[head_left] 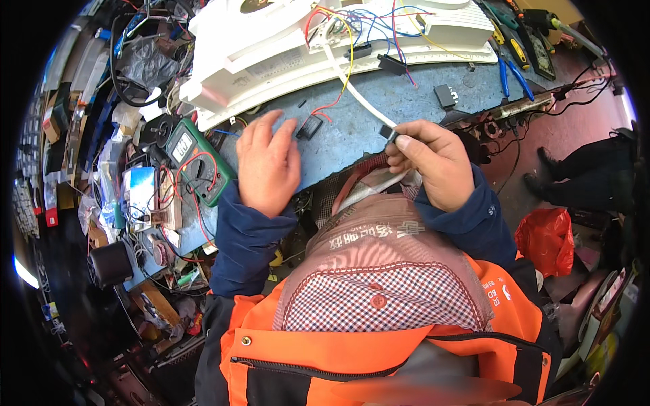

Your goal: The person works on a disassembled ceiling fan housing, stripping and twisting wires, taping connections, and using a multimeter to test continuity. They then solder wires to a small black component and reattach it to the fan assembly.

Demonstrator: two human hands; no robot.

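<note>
My right hand (433,162) pinches a small black connector (388,133) at the end of a white cable (359,91), just over the bench's near edge. The cable runs up to a large white plastic housing (264,71), out of which red, blue and yellow wires (379,30) spill. My left hand (269,166) hovers palm down at the bench's near edge, fingers spread and holding nothing. Right of its fingertips lies a small black box-shaped component (309,128) with red leads. Beside my left wrist rests a green multimeter (195,162) with red test leads.
The blue-grey bench (338,152) also bears a black block with metal terminals (445,96) and blue-handled pliers (514,80) at the right. Clutter crowds the left, with a clear plastic bag (145,64). A red plastic bag (545,241) and another person's legs (586,176) are at right.
</note>
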